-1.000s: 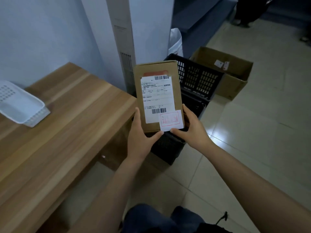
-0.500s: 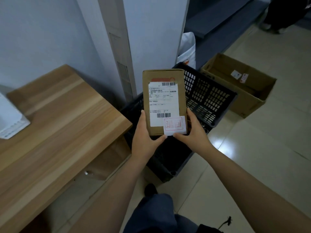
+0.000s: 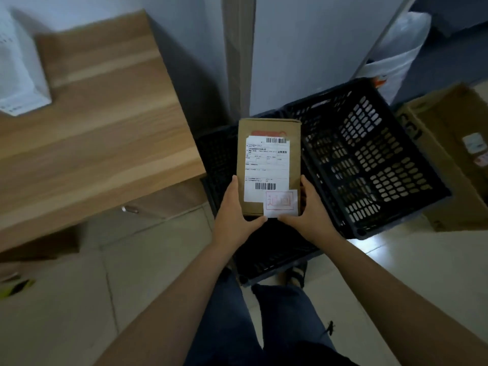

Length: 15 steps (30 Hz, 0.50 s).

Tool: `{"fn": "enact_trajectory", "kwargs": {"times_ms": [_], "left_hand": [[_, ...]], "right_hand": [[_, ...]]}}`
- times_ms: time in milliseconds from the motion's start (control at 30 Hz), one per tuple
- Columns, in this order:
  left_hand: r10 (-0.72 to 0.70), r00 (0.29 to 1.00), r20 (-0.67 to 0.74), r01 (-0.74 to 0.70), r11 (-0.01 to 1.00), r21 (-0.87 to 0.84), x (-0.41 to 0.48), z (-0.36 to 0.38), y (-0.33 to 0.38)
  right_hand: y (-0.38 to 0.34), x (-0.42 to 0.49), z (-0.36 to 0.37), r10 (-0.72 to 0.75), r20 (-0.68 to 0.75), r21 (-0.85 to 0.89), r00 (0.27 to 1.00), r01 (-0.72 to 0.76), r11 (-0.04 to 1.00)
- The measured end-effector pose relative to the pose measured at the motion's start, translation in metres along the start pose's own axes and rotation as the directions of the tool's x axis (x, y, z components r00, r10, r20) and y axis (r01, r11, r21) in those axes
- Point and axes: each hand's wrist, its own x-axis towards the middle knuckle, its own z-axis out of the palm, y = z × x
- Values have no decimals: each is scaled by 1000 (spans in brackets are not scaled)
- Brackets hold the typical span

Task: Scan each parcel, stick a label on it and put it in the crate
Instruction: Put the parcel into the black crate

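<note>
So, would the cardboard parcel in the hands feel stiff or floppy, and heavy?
Probably stiff: the parcel shows straight edges though the left hand and right hand grip only its near end. Likely light, held that way above the crate.

To your left stands a wooden table (image 3: 100, 133) with a striped pale and brown top. A white container (image 3: 18, 75) sits on its far left part, blurred and cut off by the frame edge. Below you is a pale tiled floor (image 3: 132, 286). A black crate (image 3: 383, 167) with perforated walls stands on it, just beside the table's right end. A brown cardboard box (image 3: 449, 159) stands on the floor close against the crate's right side. A white bag (image 3: 396, 56) rests behind the crate. Your foot (image 3: 297, 273) is planted at the crate's near edge.
</note>
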Motion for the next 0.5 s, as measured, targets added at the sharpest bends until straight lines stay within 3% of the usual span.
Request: {"fn": "enact_trajectory", "kwargs": {"times_ms": [133, 267, 500], "left_hand": [[-188, 979, -83, 181, 980, -86, -1, 44, -12], [-331, 935, -131, 310, 938, -155, -3, 90, -35], [-481, 868, -125, 466, 875, -131, 8, 157, -94]], "right_hand": [[19, 26, -16, -41, 174, -15, 984, 44, 999], [53, 52, -16, 7, 310, -72, 951, 16, 997], [131, 94, 4, 156, 390, -209, 908, -78, 975]]}}
